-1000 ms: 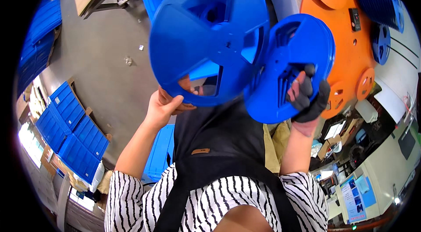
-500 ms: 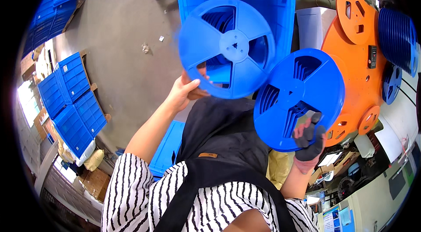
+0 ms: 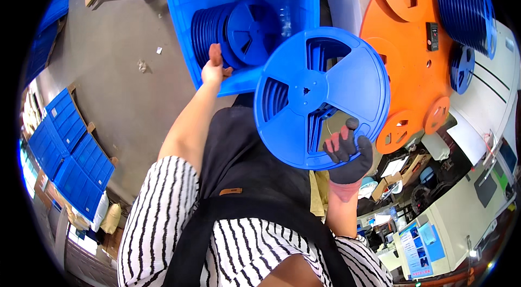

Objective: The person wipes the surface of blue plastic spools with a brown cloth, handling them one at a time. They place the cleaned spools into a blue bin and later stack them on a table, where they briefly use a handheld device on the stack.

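Note:
My right hand (image 3: pixel 350 154), in a dark grey and pink glove, grips a stack of blue plastic reels (image 3: pixel 347 86) by its lower rim, fingers hooked through a window. The stack is tilted, so its front reel faces me and the edges of more show through the cutouts. My bare left hand (image 3: pixel 215 67) is over the near left side of a blue bin (image 3: pixel 230 90), its fingers up and the thumb apart, with nothing in it. Just beyond that hand, a row of blue reels (image 3: pixel 209 32) stands on edge inside the bin, the nearest one tilted.
Right of the bin is a large orange round plate (image 3: pixel 407 64) with smaller orange discs and a black box on it. More blue reels (image 3: pixel 464 13) stand at its far right. Folded blue crates (image 3: pixel 73 148) are stacked on the left. A cluttered bench lies at the lower right.
My left hand has let go of the blue reel it held above the bin, and is now empty by the bin's reels. The right hand's stack has swung up and left toward the middle.

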Available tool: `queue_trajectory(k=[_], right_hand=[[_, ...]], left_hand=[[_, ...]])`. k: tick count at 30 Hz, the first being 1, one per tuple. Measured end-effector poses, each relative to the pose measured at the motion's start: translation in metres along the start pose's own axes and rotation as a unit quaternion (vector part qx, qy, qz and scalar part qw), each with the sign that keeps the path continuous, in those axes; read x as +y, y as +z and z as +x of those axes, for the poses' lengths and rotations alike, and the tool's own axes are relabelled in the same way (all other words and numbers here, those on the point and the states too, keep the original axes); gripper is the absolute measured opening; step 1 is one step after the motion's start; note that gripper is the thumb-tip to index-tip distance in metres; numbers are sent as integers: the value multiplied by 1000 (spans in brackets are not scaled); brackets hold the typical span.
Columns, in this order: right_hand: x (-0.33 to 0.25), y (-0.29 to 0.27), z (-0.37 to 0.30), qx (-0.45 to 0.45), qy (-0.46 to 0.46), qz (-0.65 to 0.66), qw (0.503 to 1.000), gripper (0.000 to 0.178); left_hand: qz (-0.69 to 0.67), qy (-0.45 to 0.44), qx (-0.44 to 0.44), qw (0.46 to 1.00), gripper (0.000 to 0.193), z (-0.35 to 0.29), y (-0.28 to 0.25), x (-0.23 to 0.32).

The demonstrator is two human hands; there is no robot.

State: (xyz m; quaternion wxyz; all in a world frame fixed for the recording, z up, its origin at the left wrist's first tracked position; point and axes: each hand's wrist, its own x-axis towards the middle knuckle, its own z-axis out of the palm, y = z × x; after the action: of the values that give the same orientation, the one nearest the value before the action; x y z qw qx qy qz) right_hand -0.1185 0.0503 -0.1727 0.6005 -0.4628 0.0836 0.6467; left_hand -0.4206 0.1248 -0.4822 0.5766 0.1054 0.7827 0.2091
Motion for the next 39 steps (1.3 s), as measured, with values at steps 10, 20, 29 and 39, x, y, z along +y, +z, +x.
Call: queue_trajectory(k=[10,20,29,39], right_hand=[[-12,-65,10,-174,56,265,947,40],[10,-67,10,-201,101,257,940,67],[1,-62,5,-221,63,281,932,67],[-24,-27,38,-205,90,330,917,53]], left_hand=[[75,282,-134,947,43,-138,-55,94],[370,586,-301,655,81,-281,76,109],[585,427,-285,628,69,-203,-32,130],[476,642,-265,539,61,-216,-42,104]])
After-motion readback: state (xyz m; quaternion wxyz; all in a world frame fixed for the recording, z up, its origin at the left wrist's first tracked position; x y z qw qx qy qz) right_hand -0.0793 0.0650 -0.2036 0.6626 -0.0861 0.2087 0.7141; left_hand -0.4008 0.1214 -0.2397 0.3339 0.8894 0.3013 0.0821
